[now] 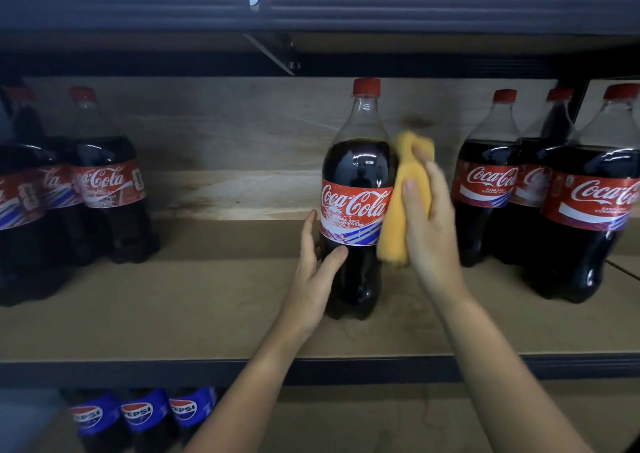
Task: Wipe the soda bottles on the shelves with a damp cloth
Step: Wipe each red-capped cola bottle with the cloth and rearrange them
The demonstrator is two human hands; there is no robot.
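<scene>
A tall clear plastic cola bottle with a red screw cap and a red-and-white Coca-Cola label [356,196] stands upright by itself in the middle of a light brown wooden shelf board [194,307], well apart from the other bottles on either side. The left hand [317,269] steadies it low down on its left side: the thumb presses across the dark front just under the label, while the fingers reach up along and behind the bottle's side, so the hand curls round the lower body. The right hand [427,217] holds a folded orange-yellow cloth [398,207] and presses it against the bottle's right flank, fingers wrapped over the cloth from behind and pointing upward; the cloth runs from the shoulder of the bottle down past the label's lower edge. To the left, near the shelf's edge, stands a cluster of similar dark cola bottles with red labels [104,182], somewhat blurred. To the right stands another group of red-capped cola bottles [491,182], close together, the nearest just beside the right hand. On the lower shelf, under the dark metal front rail [138,371], three dark bottles with blue Pepsi labels [138,413] stand side by side.
</scene>
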